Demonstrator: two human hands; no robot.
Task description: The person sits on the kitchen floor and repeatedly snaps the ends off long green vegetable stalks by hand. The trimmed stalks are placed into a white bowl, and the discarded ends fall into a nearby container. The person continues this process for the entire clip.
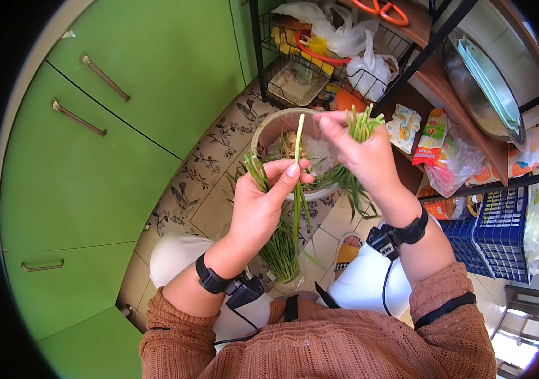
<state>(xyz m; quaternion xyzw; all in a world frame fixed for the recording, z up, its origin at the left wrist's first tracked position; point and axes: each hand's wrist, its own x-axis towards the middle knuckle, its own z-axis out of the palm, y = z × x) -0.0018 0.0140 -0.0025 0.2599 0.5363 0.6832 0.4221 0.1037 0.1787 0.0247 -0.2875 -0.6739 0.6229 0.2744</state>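
My left hand pinches a single green stalk upright between thumb and fingertips, its pale end up, and also holds a few more green stalks against the palm. My right hand, to the right, is closed around a bunch of leafy greens, likely garlic chives, pale ends up and leaves hanging down; its thumb and index finger are near each other. Beneath both hands stands a round waste bin with plastic and plant scraps inside. A larger bundle of greens lies low, between my legs.
Green cabinets with metal handles line the left. At the upper right is a rack with a wire basket, plastic bags, orange-handled scissors and a metal basin. Blue plastic crates stand at the right. A patterned mat lies by the bin.
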